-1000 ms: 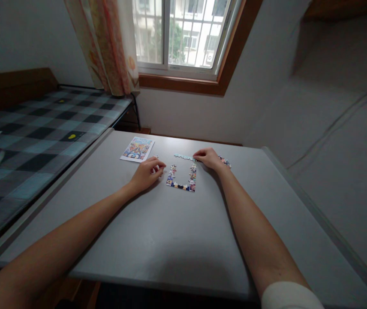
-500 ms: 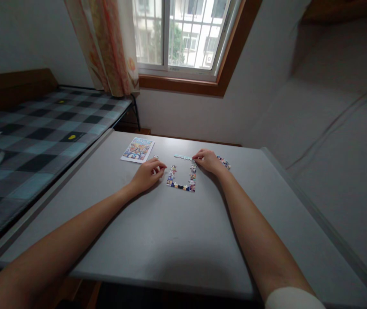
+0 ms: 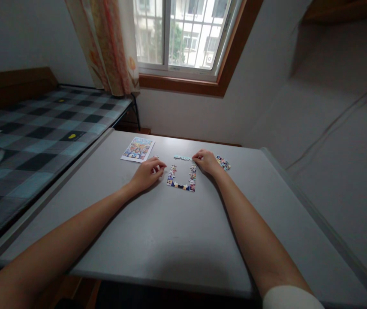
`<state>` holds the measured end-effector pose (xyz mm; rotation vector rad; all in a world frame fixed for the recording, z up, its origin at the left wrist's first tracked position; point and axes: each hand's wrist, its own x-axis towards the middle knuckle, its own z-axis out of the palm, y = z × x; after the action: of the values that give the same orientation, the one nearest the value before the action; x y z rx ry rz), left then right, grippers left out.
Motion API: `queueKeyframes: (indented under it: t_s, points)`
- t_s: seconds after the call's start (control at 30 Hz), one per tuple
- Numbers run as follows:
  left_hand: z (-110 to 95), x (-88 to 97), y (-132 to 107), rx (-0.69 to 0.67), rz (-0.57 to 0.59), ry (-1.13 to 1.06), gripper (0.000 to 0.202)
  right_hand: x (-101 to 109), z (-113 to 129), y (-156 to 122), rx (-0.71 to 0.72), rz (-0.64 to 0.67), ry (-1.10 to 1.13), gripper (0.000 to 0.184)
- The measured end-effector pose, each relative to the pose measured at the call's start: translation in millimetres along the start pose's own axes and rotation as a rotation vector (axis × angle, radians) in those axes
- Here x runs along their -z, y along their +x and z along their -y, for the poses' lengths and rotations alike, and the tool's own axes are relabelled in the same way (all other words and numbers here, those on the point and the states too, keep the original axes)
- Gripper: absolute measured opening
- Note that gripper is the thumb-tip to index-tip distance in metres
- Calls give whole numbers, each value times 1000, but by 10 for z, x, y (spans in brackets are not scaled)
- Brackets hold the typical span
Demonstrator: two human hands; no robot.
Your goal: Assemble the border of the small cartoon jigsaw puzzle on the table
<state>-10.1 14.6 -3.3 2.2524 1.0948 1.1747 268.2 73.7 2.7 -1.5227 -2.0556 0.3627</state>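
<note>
A partly built jigsaw frame [image 3: 182, 177] lies on the grey table [image 3: 170, 231], with its left, bottom and right sides joined and a pale blue strip [image 3: 182, 158] at the top. My right hand [image 3: 206, 161] rests at the frame's upper right corner, fingers curled and pinched at the end of the blue strip. My left hand [image 3: 147, 172] lies just left of the frame, fingers bent inward over small pieces I cannot make out. A small heap of loose pieces [image 3: 224, 163] sits right of my right hand.
A printed reference picture [image 3: 137, 149] lies on the table's far left. A bed with a checked blue cover [image 3: 25, 141] runs along the table's left edge. A window and a curtain [image 3: 112, 47] stand behind; a grey wall is on the right.
My right hand has shifted slightly left along the blue strip, uncovering more of the loose heap. My left hand has stayed almost still.
</note>
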Motion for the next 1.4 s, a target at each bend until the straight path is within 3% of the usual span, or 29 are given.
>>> queueKeyframes:
  t_s: [0.17, 0.3, 0.5, 0.7, 0.93, 1.13, 1.27, 1.4]
  points:
    - [110, 147, 50, 57, -132, 48, 12, -9, -68, -11, -81, -103, 88, 19]
    - [258, 263, 88, 180, -257, 82, 14, -5, -104, -39, -102, -155, 131, 22]
    - [362, 268, 89, 354, -352, 149, 17, -43, -64, -100, -72, -146, 32, 18]
    - [338, 260, 88, 405, -300, 214, 19, -46, -58, -112, -65, -132, 13, 15]
    - [212, 187, 47, 83, -78, 375, 15, -34, -50, -115, -67, -131, 7, 15]
    - [91, 132, -13, 28, 134, 443, 34, -42, -47, -118, -64, -143, 8, 15]
    - [96, 113, -12, 21, 136, 438, 34, -55, -46, -112, -62, -155, 37, 16]
    - [105, 32, 19, 135, 23, 439, 26, -68, -33, -98, -54, -192, 69, 17]
